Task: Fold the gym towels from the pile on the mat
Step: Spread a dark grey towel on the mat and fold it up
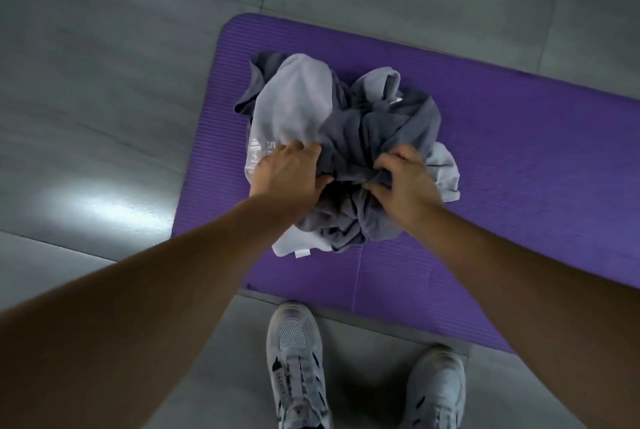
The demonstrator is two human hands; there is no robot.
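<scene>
A crumpled pile of towels lies on the left end of a purple mat point(519, 165). A dark grey towel point(374, 130) sits bunched on top of the pile. A light grey towel point(294, 102) shows on the left, and another pale piece point(445, 168) sticks out on the right. My left hand point(291, 175) is on the pile's left side, its fingers dug into the dark grey towel where it meets the light one. My right hand point(405, 179) pinches a gathered fold of the dark grey towel near the pile's middle.
Grey floor tiles point(104, 82) surround the mat. My two grey sneakers point(298, 366) stand on the floor just short of the mat's near edge. The mat stretches off to the right, bare beyond the pile.
</scene>
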